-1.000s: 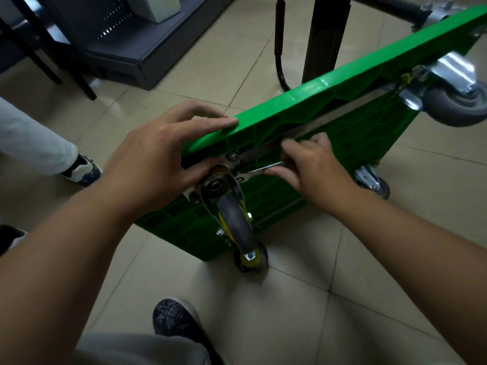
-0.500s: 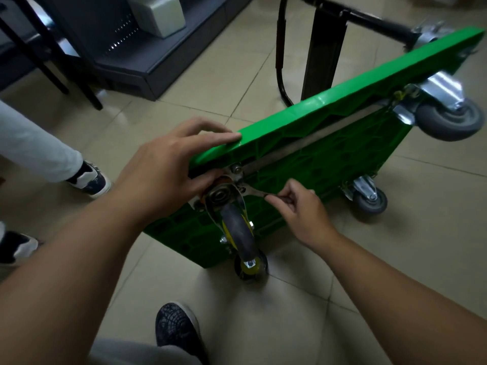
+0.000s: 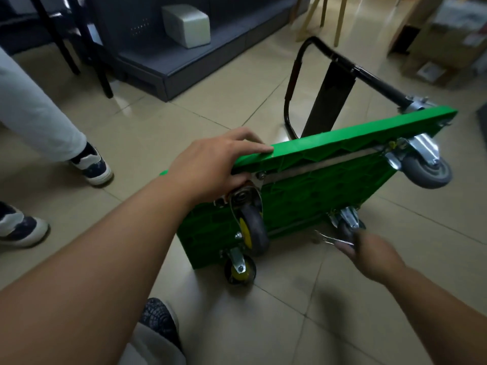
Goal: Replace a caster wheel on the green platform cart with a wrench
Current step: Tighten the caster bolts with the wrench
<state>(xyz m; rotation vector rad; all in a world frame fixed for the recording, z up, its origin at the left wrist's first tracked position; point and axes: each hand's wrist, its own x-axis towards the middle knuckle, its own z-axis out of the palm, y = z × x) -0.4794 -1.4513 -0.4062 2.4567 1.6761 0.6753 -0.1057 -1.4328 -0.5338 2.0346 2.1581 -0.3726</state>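
Observation:
The green platform cart (image 3: 329,185) stands on its long edge on the tiled floor, underside facing me. My left hand (image 3: 210,167) grips its upper left corner, fingers over the top edge and thumb by the mounting plate of the yellow-hubbed caster (image 3: 251,229). My right hand (image 3: 369,255), blurred, holds a thin metal wrench (image 3: 330,239) low to the right, away from that caster and near a small lower caster (image 3: 347,225). A grey caster (image 3: 425,171) sticks out at the upper right. Another yellow-hubbed wheel (image 3: 239,270) rests on the floor.
The cart's black folding handle (image 3: 329,83) lies on the floor behind it. Another person's legs and shoes (image 3: 91,163) stand at the left. My own shoe (image 3: 158,321) is below the cart. A dark shelf base (image 3: 184,56) and cardboard boxes (image 3: 448,40) are at the back.
My right hand has pulled the wrench off the caster's bolt and dropped down and to the right. The view has tilted up. My left hand keeps its grip on the cart.

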